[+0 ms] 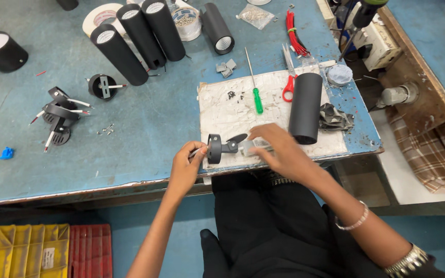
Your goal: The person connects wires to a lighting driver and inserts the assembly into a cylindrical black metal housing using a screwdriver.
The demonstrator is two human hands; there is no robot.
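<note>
Black bracket [221,148], ring-shaped end

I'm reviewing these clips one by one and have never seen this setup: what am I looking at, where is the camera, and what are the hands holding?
This is one view from a camera worn on a person's head, looking down at their own bare hands over a blue workbench. No machine is involved. The left hand pinches a small black round bracket part by its wire end; the right hand rests on a small pale piece beside it. Both sit over a worn white mat. Nearby lie a green-handled screwdriver, red-handled scissors, a black cylinder housing, more black tubes, red wires and tape rolls.
</note>
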